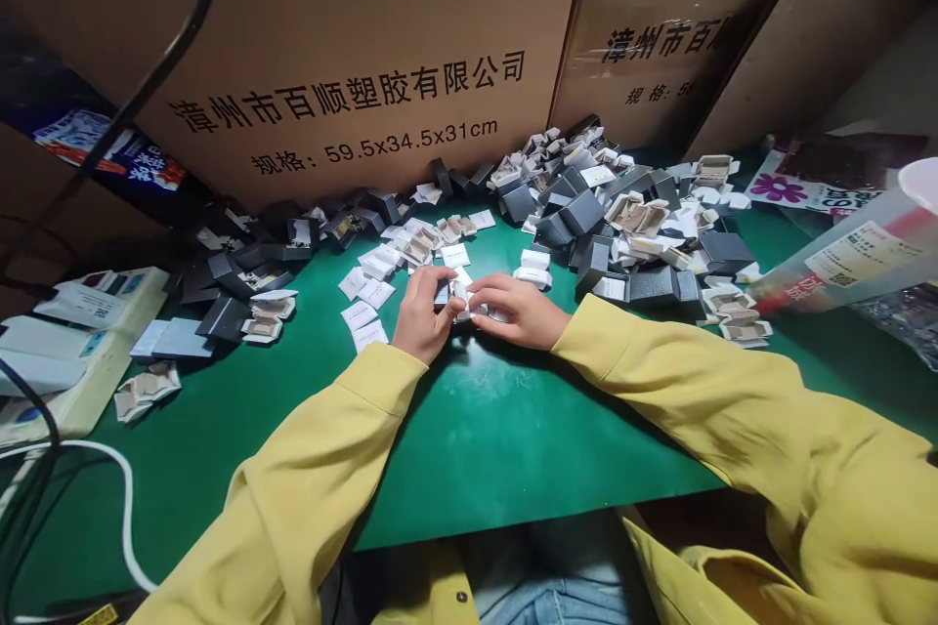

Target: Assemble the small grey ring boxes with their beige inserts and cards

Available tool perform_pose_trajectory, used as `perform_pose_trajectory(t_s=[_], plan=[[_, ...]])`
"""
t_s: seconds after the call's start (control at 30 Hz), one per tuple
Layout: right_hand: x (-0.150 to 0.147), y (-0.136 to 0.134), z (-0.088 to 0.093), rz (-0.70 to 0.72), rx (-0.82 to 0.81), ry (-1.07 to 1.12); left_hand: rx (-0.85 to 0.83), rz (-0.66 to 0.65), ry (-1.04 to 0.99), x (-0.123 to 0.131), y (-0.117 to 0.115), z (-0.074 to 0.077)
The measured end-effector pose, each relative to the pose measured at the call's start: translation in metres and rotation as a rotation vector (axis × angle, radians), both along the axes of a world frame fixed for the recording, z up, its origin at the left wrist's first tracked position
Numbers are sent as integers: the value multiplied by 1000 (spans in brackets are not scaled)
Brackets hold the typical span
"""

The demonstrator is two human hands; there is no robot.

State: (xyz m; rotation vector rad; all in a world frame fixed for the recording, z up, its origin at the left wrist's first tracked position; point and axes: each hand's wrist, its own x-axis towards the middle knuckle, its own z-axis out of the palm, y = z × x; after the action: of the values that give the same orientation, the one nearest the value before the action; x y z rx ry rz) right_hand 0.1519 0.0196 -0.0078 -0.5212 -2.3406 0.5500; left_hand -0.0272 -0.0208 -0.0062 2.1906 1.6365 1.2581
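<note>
My left hand and my right hand meet over the green tabletop, fingers closed from both sides on a small white folded box. My fingers cover much of it. Just behind lies a white printed card. Several similar cards are spread left of my left hand. A folded white box insert sits behind my right hand, and more inserts form a row further back.
A heap of dark grey boxes and white inserts fills the back right; more dark boxes stand at the left. Large cartons wall off the back. A translucent cup lies tilted at right. A power strip and cables are at left.
</note>
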Motion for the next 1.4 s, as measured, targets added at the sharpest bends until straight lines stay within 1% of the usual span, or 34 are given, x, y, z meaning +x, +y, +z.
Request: perform_pose_trajectory(t_s=[0.2,0.33,0.5,0.73,0.87,0.97,1.07,1.13,1.23,1.3,1.4], plan=[[3,4,0,37,1,-45,-7,-12,22,-2,0,2],[6,8,-1,53,32,-76,-11,-10,25,-4,1,0],[7,10,-6,59,120,-103,18,-32,12,-6,2,-3],[8,11,-9,106,244,-202,25,-24,29,-5,1,1],[8,10,-9,98,272,-149,39,-41,43,-7,1,1],[8,9,-10,86,273,-62,38,-21,39,-9,1,0],[7,10,-11,60,273,-26,36,-9,36,-10,2,0],[7,11,-12,38,319,-25,42,-17,42,-11,3,0],[7,12,-14,15,439,-11,51,-17,57,-11,3,0],[7,12,-13,1,481,7,58,-10,62,-11,3,1],[6,11,-8,-32,441,18,77,-8,64,-11,3,0]])
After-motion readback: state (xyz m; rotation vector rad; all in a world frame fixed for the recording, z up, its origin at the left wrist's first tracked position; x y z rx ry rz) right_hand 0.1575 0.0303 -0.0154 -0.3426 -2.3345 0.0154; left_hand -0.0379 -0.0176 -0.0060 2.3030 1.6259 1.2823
